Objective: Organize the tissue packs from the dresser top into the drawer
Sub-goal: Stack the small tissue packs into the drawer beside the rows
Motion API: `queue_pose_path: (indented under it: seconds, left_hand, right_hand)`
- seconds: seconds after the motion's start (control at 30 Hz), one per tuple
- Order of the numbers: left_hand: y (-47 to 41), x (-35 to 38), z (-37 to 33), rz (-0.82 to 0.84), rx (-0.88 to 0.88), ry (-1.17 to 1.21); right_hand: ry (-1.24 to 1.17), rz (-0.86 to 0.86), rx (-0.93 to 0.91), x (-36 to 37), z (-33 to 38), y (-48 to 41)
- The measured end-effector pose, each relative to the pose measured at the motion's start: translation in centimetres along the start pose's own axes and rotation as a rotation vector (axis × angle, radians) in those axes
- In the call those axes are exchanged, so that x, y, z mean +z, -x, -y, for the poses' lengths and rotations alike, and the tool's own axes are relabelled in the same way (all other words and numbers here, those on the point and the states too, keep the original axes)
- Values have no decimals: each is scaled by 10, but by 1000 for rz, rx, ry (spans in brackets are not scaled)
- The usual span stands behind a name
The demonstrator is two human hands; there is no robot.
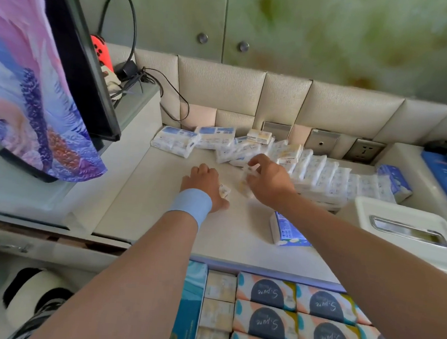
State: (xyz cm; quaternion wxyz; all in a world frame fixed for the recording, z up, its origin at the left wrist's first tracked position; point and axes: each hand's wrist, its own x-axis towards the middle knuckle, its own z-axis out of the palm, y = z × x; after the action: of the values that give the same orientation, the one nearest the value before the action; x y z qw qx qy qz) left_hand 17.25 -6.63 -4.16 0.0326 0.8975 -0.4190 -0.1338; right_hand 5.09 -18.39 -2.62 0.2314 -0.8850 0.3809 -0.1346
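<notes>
Several small white tissue packs [320, 177] lie in a loose row along the back of the dresser top [160, 212]. My left hand [205, 186], with a blue wristband, rests on the top and curls round a small yellowish pack [224, 191]. My right hand [267, 178] pinches another small pack [245, 183] just beside it. A blue-printed pack [288, 232] lies near the front right. Below the front edge, the open drawer [270, 273] holds rows of patterned tissue packs [266, 322].
A TV under a patterned cloth [36, 87] stands at the left, with cables [149, 80] behind it. A white tissue box [410, 232] sits at the right. Wall sockets [323, 142] line the padded back panel.
</notes>
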Motion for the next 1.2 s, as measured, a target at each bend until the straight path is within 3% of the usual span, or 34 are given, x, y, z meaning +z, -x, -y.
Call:
queue_pose_path:
  seconds: [0.07, 0.13, 0.23, 0.4, 0.6, 0.7, 0.83, 0.93, 1.07, 1.13, 1.2]
  left_hand:
    - [2, -1, -1, -31, 29, 46]
    - [7, -6, -8, -41, 140, 161]
    - [12, -9, -23, 22, 258, 168]
    - [5, -11, -31, 155, 193, -105]
    - [-14, -14, -38, 136, 130, -34]
    - [-23, -14, -42, 52, 129, 128]
    - [-30, -18, -46, -64, 209, 380]
    - [-31, -23, -47, -144, 326, 556]
    - [-29, -29, -43, -300, 356, 637]
    - [-29, -29, -35, -319, 239, 575]
    - [-30, -26, -22, -311, 154, 523]
  right_hand:
    - [-165, 103, 133, 0, 3, 6]
    - [-96, 156, 150, -1, 2, 10]
    - [207, 12, 0, -6, -2, 9]
    - [317, -219, -97, -30, -8, -17]
    - [649, 18, 109, -41, -31, -50]
    - [571, 29, 124, -39, -40, -55]
    - [615, -153, 53, -42, -37, -52]
    - [354, -300, -124, -42, -26, -47]
    - [-8, -88, -171, -32, -2, -45]
    - [-38, -7, -192, -30, 4, -46]
    - [-20, -63, -228, -24, 2, -53]
